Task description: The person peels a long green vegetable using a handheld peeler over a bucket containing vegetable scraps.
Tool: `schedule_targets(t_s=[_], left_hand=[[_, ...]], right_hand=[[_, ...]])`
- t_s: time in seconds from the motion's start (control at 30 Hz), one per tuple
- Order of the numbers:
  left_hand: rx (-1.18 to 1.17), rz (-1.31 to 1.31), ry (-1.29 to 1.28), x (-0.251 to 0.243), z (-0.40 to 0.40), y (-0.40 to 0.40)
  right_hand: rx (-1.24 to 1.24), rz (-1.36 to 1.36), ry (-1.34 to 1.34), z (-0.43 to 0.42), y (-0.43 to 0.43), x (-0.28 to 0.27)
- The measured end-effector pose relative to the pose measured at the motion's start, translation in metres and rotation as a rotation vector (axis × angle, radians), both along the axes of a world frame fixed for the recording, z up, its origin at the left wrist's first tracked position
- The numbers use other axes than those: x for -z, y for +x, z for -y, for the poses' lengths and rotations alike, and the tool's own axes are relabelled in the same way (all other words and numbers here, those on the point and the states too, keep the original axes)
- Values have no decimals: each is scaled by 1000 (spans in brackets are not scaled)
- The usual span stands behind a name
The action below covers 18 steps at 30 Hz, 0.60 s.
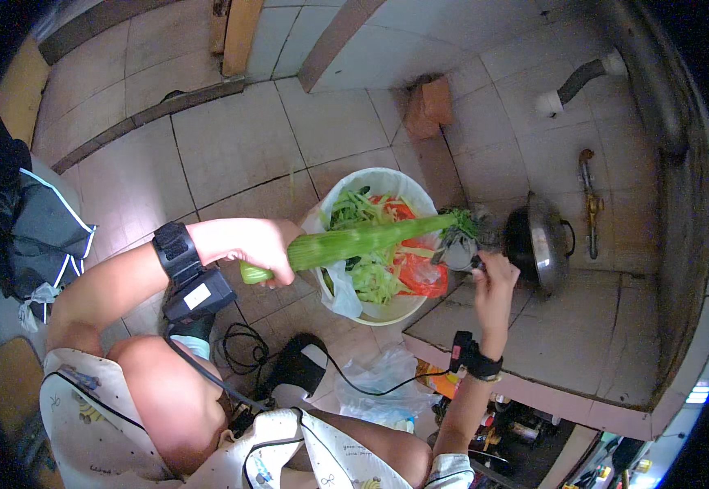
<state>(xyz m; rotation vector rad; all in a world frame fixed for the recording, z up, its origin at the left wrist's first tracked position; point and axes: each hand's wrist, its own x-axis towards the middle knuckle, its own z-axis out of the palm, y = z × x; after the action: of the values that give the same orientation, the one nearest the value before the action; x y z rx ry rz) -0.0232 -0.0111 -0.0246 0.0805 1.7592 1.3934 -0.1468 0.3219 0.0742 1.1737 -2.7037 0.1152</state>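
My left hand (268,244) grips the thick lower end of a long, pale green vegetable stem (354,243), possibly celtuce. The stem slants above a lined waste bin (361,319), and its leafy tip (464,225) points right. Near that tip, my right hand (496,272) is closed on the handle of a kitchen tool (457,253), blurred and partly see-through looking; its exact kind cannot be told. Green peelings (376,281) and a red plastic bag (421,275) lie inside the bin.
A metal pan or lid (541,244) stands right of my right hand, below a brass tap (590,202). The tiled ledge (574,342) borders the right side. Black cable (247,348) and a clear plastic bag (379,385) lie on the floor near my feet.
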Motion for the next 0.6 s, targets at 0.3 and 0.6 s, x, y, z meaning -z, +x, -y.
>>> schedule_targets(t_s=[0.3, 0.6], left_hand=[[-240, 267, 238, 21, 0, 10], [-220, 363, 80, -12, 0, 6]], right_hand=[[245, 407, -489, -5, 22, 26], [-158, 279, -85, 70, 47, 24]])
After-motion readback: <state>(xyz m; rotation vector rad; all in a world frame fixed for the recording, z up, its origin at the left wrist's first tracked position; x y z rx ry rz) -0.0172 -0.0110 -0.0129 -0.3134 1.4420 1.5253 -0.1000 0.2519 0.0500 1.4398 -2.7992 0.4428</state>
